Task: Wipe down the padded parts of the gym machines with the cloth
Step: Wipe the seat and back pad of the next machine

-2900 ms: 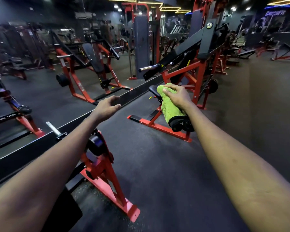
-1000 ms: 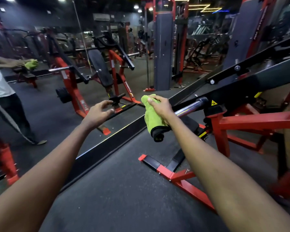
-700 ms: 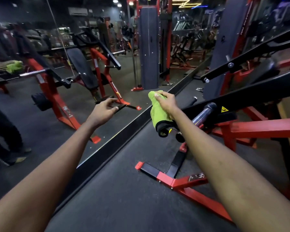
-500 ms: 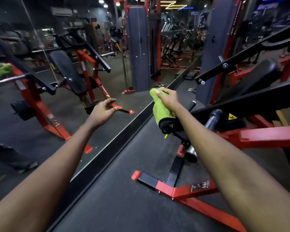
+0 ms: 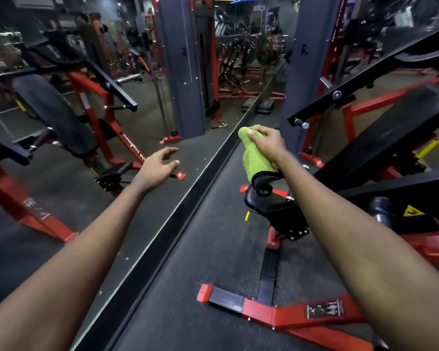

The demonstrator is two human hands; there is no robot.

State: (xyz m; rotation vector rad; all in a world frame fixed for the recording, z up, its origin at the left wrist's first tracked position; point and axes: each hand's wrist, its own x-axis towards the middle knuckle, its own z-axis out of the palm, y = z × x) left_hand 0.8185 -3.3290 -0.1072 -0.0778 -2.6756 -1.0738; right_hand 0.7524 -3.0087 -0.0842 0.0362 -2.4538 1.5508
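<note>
Two bare forearms reach forward over a dark rubber gym floor (image 5: 213,262). The right hand (image 5: 266,145) grasps a green cloth (image 5: 256,163) by its upper end, fingers and thumb curled round the bunched fabric. The rest of the cloth hangs below and slightly left of the hand, and its black-trimmed lower end is just over a small black seat pad (image 5: 269,205) — whether it touches the pad cannot be told. A long black back pad (image 5: 390,138) slopes upward to the right of that hand. The left hand (image 5: 157,168) is held out in the air, released, fingers loosely curved and holding nothing, in front of a wall mirror (image 5: 48,198) reflecting other machines. A red base frame (image 5: 284,315) lies on the floor below the seat.
</note>
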